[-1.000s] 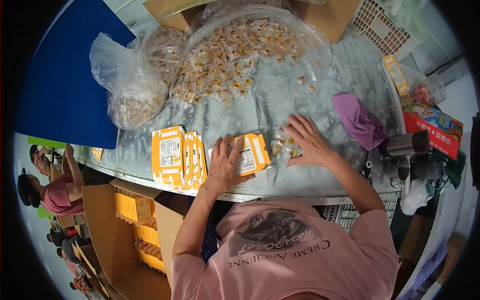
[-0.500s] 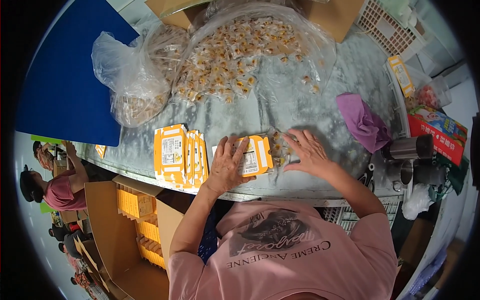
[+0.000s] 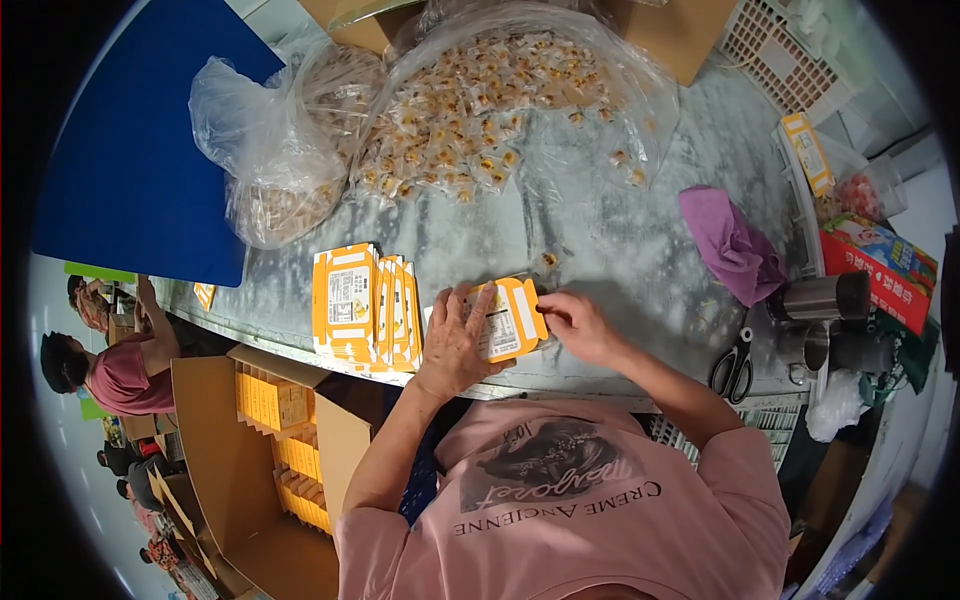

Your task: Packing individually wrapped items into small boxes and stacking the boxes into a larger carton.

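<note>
Yellow carton (image 3: 508, 322) lies right of the carton stack (image 3: 348, 297), left hand (image 3: 455, 338) clasping it; right hand (image 3: 582, 330), farther right of stack, bunched near end flap (image 3: 531, 302), grasp cannot be told; steady hold likely spares creasing

Near the front edge of the tabletop (image 3: 622, 262), your right hand (image 3: 585, 334) went from spread to pinched beside the box (image 3: 512, 320), and all but one nearby packet (image 3: 550, 260) disappeared.
</note>
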`<state>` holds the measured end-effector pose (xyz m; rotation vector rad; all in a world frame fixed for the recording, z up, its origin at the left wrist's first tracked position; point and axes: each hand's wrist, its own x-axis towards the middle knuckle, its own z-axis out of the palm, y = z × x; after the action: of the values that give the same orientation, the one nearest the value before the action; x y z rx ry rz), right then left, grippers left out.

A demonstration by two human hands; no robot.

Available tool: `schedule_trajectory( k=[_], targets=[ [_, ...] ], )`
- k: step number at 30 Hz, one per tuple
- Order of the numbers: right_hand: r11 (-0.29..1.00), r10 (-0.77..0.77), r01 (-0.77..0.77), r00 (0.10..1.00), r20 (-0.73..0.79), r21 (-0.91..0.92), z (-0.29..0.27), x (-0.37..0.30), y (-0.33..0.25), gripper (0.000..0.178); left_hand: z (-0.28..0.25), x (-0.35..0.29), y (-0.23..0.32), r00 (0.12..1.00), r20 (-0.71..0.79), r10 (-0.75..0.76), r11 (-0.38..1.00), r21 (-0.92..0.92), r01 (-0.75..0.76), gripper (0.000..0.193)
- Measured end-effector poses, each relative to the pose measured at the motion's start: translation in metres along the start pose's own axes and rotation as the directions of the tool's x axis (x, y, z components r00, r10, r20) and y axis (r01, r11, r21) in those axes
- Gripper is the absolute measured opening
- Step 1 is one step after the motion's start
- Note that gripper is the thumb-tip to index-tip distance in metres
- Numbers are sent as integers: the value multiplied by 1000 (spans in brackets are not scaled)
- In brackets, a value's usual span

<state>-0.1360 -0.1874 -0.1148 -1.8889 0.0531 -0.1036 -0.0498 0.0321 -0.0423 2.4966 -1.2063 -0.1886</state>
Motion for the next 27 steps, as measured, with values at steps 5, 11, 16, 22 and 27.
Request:
schedule_trajectory(
  k=[5,11,16,22,27],
  targets=[
    [929,-149,95,981,-126,-358,-42,42,-23,27,0,-9,-1,999,-44,-15,999,44,17,118],
    [951,-9,33,997,78,-308,-14,33,-13,25,5,-3,2,998,-40,-40,999,30,41,117],
    [949,118,-124,992,38,291,-14,18,-21,26,0,-5,5,995,-91,-45,999,-7,45,115],
    [891,87,0,981,-171,455,-33,-12,-27,39,-1,-25,12,912,-310,-268,954,-215,208,115],
    [856,-2,134,967,-255,499,21,-18,-55,70,33,12,55,856,-437,-276,953,-240,185,118]
  ],
)
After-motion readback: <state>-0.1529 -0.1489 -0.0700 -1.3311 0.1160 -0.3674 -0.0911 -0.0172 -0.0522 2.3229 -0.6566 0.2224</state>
